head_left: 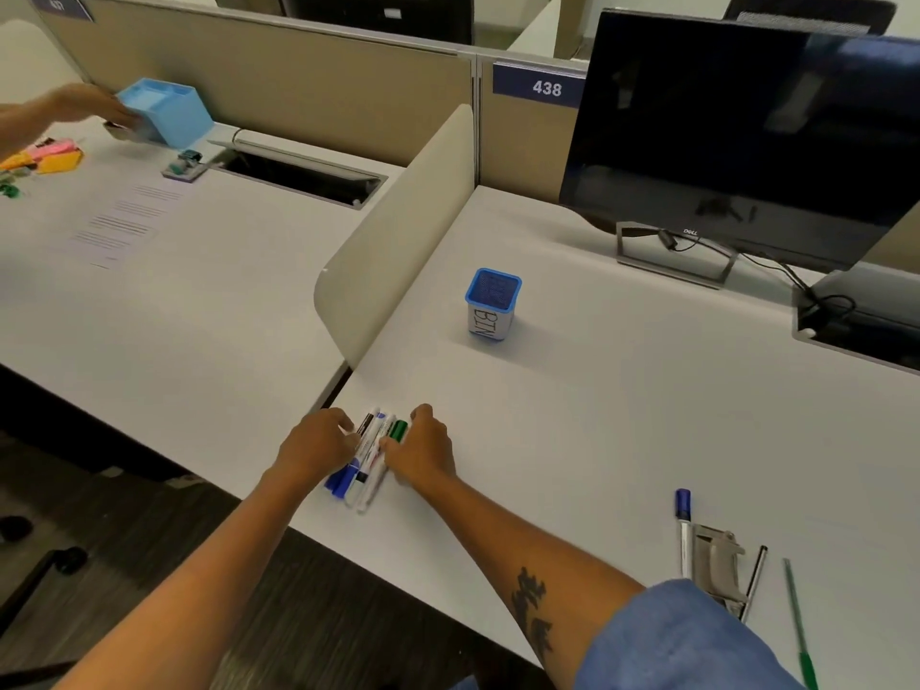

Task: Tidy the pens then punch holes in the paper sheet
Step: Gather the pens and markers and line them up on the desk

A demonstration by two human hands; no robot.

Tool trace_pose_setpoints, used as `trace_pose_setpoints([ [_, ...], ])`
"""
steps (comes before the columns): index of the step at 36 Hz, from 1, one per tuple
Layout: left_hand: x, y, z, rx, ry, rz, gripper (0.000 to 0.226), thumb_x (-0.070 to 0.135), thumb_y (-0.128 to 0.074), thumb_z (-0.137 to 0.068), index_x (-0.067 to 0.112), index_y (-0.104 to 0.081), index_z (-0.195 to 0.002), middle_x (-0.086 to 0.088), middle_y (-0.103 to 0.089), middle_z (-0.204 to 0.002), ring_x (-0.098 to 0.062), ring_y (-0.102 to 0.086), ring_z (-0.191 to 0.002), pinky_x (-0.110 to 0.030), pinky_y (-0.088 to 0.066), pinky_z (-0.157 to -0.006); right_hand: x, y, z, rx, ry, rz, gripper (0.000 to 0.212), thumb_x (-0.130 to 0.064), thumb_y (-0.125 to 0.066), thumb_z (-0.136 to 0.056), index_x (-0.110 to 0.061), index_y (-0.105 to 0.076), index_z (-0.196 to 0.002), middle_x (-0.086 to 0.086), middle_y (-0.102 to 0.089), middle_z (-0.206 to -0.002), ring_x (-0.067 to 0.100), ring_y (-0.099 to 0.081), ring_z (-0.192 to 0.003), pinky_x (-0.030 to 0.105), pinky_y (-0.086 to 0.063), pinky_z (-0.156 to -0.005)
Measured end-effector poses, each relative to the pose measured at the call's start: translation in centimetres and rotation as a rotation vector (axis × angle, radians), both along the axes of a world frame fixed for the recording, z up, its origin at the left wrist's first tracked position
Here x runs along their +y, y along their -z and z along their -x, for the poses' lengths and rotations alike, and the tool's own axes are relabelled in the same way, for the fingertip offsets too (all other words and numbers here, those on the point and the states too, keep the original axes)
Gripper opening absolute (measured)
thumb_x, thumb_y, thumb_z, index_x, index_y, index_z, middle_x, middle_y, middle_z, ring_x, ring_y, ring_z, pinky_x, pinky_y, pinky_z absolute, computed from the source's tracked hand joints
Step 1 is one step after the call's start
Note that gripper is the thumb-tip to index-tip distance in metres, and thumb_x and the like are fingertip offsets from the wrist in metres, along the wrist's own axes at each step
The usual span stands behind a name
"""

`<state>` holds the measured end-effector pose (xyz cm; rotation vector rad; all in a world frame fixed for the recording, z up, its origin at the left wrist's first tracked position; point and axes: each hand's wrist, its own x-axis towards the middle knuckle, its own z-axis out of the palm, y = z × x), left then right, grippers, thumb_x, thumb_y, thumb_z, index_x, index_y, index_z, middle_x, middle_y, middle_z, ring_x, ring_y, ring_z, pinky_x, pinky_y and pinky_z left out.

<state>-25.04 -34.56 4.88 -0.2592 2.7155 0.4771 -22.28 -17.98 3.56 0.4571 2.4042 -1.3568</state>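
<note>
1. Head view, hands: a bundle of marker pens [371,453] lying on the worktop [572,415] near its front edge is pressed together from both sides; the left hand [318,448] and right hand [420,448] are curled against it, gripping.
2. Risks: the bundle could be squeezed unevenly, so that a pen rolls over the near edge; a lift toward the blue mesh pen holder [492,305], well apart, could shed loose pens.
3. Counts: about five pens are gathered in the bundle (exact number unclear); one blue-capped marker [683,520], one black pen [755,575] and one green pen [799,625] are seen beside one hole punch [719,570].
4. One printed paper sheet [119,226] is seen on the neighbouring worktop.
</note>
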Motion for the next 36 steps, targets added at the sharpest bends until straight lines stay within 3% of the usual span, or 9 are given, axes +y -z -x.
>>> trace_pose_setpoints([
  [3, 0.2, -0.4, -0.2, -0.008, -0.011, 0.008, 0.025, 0.035, -0.066, -0.096, 0.021, -0.069, -0.117, 0.000, -0.072, -0.104, -0.015, -0.068, -0.085, -0.034, -0.058, -0.078, 0.5, 0.1, -0.3, 0.004, -0.003, 0.011, 0.053, -0.035, -0.083, -0.089, -0.017, -0.051, -0.127, 0.006, -0.069, -0.127, 0.023, -0.073, -0.109, 0.021, -0.052, -0.069],
  [6, 0.6, -0.9, -0.4, -0.020, -0.019, 0.025, 0.029, 0.037, -0.065, -0.097, 0.022, -0.068, -0.122, -0.003, -0.074, -0.114, -0.019, -0.070, -0.094, -0.039, -0.060, -0.087, 1.1, 0.3, -0.6, 0.016, -0.025, 0.001, 0.057, -0.036, -0.082, -0.089, -0.014, -0.051, -0.130, 0.008, -0.068, -0.129, 0.025, -0.070, -0.113, 0.027, -0.054, -0.078],
  [13, 3.6, -2.3, -1.6, 0.103, -0.031, 0.062, 0.044, 0.037, -0.064, -0.098, 0.015, -0.061, -0.136, -0.009, -0.068, -0.131, -0.029, -0.068, -0.114, -0.038, -0.054, -0.089, 4.9, 0.1, -2.1, 0.045, -0.089, -0.034, 0.061, -0.037, -0.077, -0.090, -0.012, -0.051, -0.139, 0.010, -0.065, -0.132, 0.029, -0.065, -0.119, 0.035, -0.052, -0.097],
  [19, 10.3, -3.2, -3.8, 0.280, 0.020, -0.013, 0.048, 0.034, -0.071, -0.094, 0.014, -0.062, -0.136, -0.011, -0.063, -0.133, -0.032, -0.059, -0.125, -0.048, -0.053, -0.099, 11.6, -1.4, -4.0, 0.131, -0.061, -0.092, 0.043, -0.029, -0.076, -0.091, -0.015, -0.059, -0.129, 0.006, -0.068, -0.121, 0.022, -0.068, -0.106, 0.032, -0.056, -0.090],
  [29, 24.4, -2.2, -9.9, 0.163, 0.183, -0.202, 0.041, 0.045, -0.071, -0.093, 0.019, -0.064, -0.124, 0.000, -0.069, -0.121, -0.018, -0.067, -0.107, -0.031, -0.054, -0.089, 25.3, -4.0, -8.6, 0.237, 0.058, -0.244, 0.026, -0.018, -0.074, -0.094, -0.013, -0.066, -0.119, 0.006, -0.068, -0.116, 0.021, -0.068, -0.097, 0.037, -0.060, -0.088],
  [36, 33.3, -1.2, -14.2, 0.000, 0.281, -0.249, 0.045, 0.048, -0.074, -0.091, 0.020, -0.063, -0.124, -0.001, -0.071, -0.120, -0.019, -0.069, -0.106, -0.029, -0.053, -0.088, 35.2, -4.5, -13.6, 0.185, 0.195, -0.321, 0.023, -0.013, -0.073, -0.094, -0.012, -0.067, -0.116, 0.006, -0.068, -0.114, 0.017, -0.067, -0.084, 0.034, -0.059, -0.080],
])
